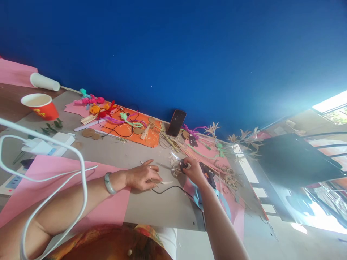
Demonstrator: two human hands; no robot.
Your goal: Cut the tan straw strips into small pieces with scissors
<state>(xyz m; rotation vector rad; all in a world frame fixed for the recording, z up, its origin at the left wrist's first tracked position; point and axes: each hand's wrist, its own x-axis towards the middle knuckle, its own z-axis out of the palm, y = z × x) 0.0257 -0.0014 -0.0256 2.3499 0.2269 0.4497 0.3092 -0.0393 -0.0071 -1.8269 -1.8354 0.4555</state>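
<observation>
- scissors, black-handled, one: in the right hand, raised a little over the table, right of the left hand.
- long axis: slanting; tip toward the blue wall and leftward, handles back toward the right palm. whether the blades are parted, cannot tell.
- right fingers: clamped on the handles, presumably to keep the blades clear of the hand.
- left fingers: bent, tips low by the tabletop; whether pinched on anything, cannot tell. low posture perhaps for steadying.
- thin stick: one end showing past the left knuckles, pointing toward the wall and leftward; remainder mostly covered.
- white sliver: flat, just beside the left fingertips.
- black cord: running rightward from near the left hand.
- phone: propped against the wall, dark face outward, probably so it can be viewed.
- orange sheet: along the wall, beneath fuzzy craft stems, likely grouped there to leave working room in front.
- pink sheet: under the left forearm.
- red paper cup: upright, far left.
</observation>
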